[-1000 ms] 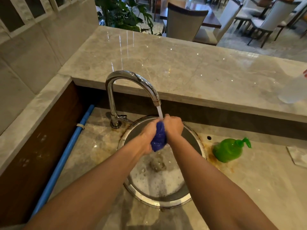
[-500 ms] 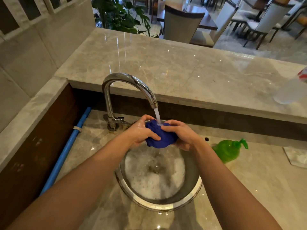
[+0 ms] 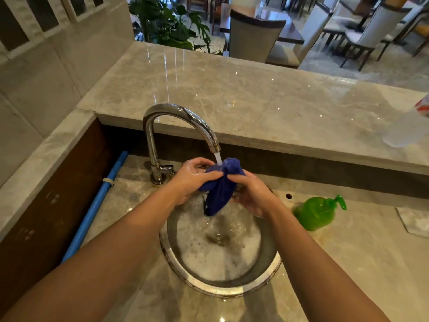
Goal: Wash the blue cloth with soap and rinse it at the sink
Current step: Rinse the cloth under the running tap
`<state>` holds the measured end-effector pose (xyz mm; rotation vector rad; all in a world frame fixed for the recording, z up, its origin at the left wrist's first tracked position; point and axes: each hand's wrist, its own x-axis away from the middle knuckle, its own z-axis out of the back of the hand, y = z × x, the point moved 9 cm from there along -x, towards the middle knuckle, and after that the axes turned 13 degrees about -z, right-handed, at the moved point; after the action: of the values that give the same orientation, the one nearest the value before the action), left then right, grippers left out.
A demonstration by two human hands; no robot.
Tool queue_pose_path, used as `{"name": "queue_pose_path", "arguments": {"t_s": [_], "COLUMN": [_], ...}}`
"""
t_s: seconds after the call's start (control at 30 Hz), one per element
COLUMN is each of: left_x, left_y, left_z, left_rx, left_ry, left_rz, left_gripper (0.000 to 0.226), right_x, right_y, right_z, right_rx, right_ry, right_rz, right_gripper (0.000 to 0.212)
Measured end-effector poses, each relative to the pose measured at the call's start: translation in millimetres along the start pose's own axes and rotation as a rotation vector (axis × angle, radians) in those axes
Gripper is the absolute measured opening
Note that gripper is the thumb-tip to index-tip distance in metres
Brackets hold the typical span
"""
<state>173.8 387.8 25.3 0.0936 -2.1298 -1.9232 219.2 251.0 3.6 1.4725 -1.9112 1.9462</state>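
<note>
The blue cloth is wet and bunched, hanging over the round steel sink directly under the running chrome faucet. My left hand grips its left side, and my right hand grips its right side. The upper end of the cloth sticks up into the water stream, and a dark tail hangs down toward the basin. Foamy water covers the bottom of the sink. A green soap pump bottle lies on the counter to the right of the sink.
A raised marble ledge runs behind the sink, with a clear plastic bottle at its right end. A blue pipe runs along the left wall. A white cloth lies at the far right of the counter.
The cloth went from a tight ball squeezed between both hands to a longer bundle, with its tail now hanging down. My hands have spread slightly apart under the stream.
</note>
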Motion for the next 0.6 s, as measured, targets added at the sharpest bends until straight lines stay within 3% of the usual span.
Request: {"name": "queue_pose_path", "arguments": {"t_s": [0.2, 0.3, 0.4, 0.47, 0.53, 0.6], "left_x": [10.5, 23.8, 23.4, 19.6, 22.5, 24.4], "left_y": [-36.8, -45.6, -40.0, -34.8, -33.4, -29.3], "left_z": [-0.1, -27.1, -36.5, -36.4, -40.0, -40.4], "left_rx": [0.423, 0.610, 0.691, 0.633, 0.628, 0.583], "left_ry": [0.157, 0.127, 0.321, 0.398, 0.427, 0.414], "left_rz": [0.192, 0.368, 0.373, 0.330, 0.335, 0.317], "left_gripper": [0.033, 0.035, 0.035, 0.034, 0.033, 0.028], "right_x": [0.9, 2.1, 5.7, 12.6, 15.8, 9.1], "right_y": [-10.0, -19.4, -24.1, -28.9, -31.8, -27.4], "right_z": [-17.1, -28.3, -47.6, -49.2, -34.1, -9.9], "right_rx": [-0.329, -0.127, 0.137, 0.280, 0.334, 0.223], "right_ry": [0.001, 0.064, 0.129, 0.308, 0.506, 0.580], "right_rz": [0.074, 0.108, 0.155, 0.239, 0.288, 0.186], "right_gripper": [0.036, 0.038, 0.034, 0.024, 0.037, 0.046]}}
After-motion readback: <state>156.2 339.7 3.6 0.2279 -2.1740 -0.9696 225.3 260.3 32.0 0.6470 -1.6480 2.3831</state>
